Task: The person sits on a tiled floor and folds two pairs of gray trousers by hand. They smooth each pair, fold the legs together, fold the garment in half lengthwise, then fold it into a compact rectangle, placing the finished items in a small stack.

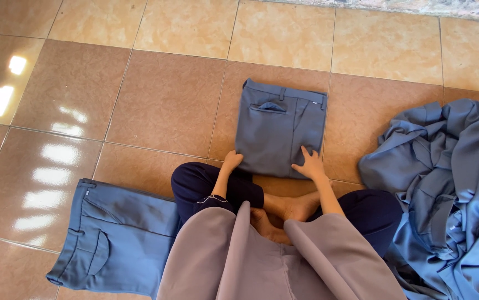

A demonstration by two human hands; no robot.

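Pressing flat, open left hand (231, 161) and right hand (309, 165) pin folded trousers (280, 129) at twelve o'clock; lifting unevenly could spring the fold.

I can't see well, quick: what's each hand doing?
Left hand: curled on the folded trousers' near edge.
Right hand: open, flat on them.

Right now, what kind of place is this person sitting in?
Probably a home floor or small clothing workshop: glossy tan ceramic floor tiles, both hands pressing folded blue-grey trousers, and a heap of blue-grey unfolded trousers alongside.
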